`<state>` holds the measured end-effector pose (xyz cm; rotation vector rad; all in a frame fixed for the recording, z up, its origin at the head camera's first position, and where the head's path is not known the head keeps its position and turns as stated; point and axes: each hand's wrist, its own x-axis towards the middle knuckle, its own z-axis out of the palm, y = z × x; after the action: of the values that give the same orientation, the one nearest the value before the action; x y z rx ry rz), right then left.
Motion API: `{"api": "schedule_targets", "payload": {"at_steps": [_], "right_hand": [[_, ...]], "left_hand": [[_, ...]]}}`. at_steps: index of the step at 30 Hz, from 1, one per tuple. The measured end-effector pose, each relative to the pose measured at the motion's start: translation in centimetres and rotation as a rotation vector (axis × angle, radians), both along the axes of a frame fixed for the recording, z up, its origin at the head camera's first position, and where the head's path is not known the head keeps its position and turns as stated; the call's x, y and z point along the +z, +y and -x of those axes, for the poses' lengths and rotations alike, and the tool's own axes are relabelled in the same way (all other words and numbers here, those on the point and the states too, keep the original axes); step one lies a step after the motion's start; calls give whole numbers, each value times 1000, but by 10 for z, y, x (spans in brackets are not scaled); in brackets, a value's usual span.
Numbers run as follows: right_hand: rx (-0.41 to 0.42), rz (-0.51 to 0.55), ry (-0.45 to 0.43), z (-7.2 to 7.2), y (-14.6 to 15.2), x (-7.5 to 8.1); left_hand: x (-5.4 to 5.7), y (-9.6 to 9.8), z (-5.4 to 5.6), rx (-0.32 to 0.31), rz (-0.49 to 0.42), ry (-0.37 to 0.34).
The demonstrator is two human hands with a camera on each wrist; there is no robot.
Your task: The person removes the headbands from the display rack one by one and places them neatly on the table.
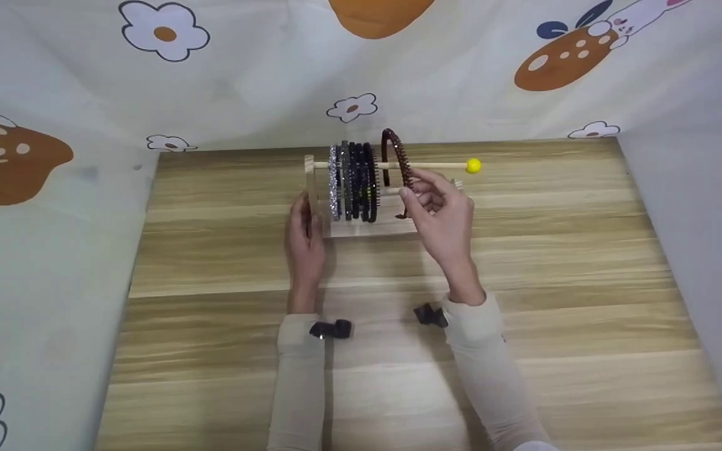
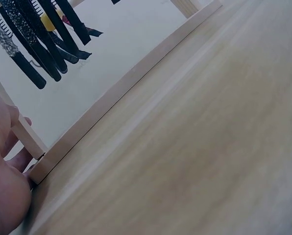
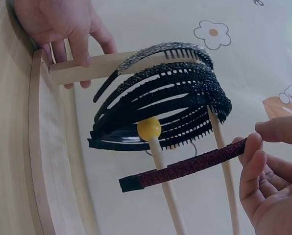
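My right hand pinches a dark red toothed headband between thumb and fingertips, at the right of a wooden rack. In the right wrist view this headband lies across the rack's two rods, apart from the others. Several black and silver glittery headbands hang close together on the rods toward the left end. My left hand grips the rack's left upright low down, near the base. The right wrist view shows the left hand's fingers around that upright.
A yellow ball caps the right end of the upper rod. The rack's base sits on the wood-grain table. A pale patterned cloth rises behind the table and along both sides.
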<state>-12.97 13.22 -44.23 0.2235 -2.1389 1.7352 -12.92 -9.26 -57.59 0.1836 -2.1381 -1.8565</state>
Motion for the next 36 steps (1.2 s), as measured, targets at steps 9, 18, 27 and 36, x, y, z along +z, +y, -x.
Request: {"api": "schedule_targets", "payload": {"at_steps": [9,18,27,36], "right_hand": [[-23,95,25,-3,10,8],[-36,95,60,-6,17,13],[-88,123,77,-7,28,19],[-108,144,101,-6,40,25]], "left_hand": [[-1,1,1,-1,17,13],[-4,1,1,1,-6,36],[-7,0,3,-16,-14,57],[-6,0,3,-7,-63,49]]}}
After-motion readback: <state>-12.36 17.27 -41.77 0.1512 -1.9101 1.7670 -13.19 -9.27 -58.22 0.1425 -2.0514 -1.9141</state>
